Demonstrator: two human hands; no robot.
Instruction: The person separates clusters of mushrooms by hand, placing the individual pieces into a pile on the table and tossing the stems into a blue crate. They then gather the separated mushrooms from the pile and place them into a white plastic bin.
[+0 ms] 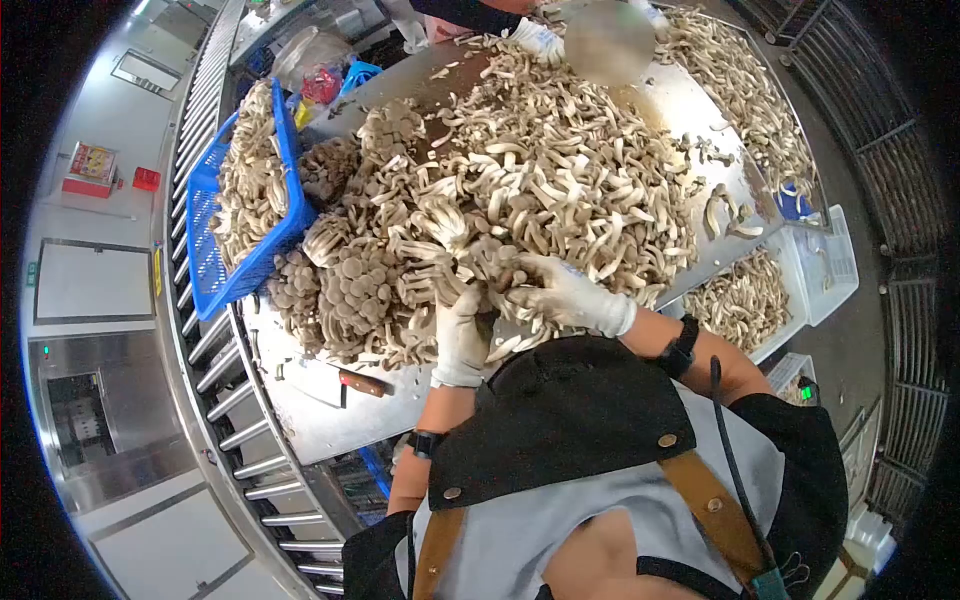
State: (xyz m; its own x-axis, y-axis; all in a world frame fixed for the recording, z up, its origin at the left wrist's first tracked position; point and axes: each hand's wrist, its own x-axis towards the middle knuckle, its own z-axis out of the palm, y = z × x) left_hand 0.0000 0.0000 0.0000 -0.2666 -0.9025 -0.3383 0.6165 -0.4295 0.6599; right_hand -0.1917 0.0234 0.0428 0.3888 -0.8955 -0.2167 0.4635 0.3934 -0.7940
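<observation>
My left hand (461, 338), in a white glove, grips a cluster of grey-capped mushrooms (440, 280) at the near edge of a big heap. Just right of it, my gloved right hand (575, 297) has its fingers curled around mushrooms next to that cluster; its fingertips are partly hidden among them. Loose mushrooms with pale stems (590, 190) spread over the metal table (325, 415) beyond both hands. Whole, uncut clumps (357, 290) lie to the left. On the table left of my left hand rests a knife (362, 383) with a brown handle.
A tilted blue basket (292, 170) of mushrooms stands at the left, beside a roller conveyor (240, 435). Clear plastic bins (830, 270) stand at the right, one holding mushrooms. Across the table, a co-worker's gloved hand (538, 40) reaches to the heap. More mushrooms (740, 100) lie at the far right.
</observation>
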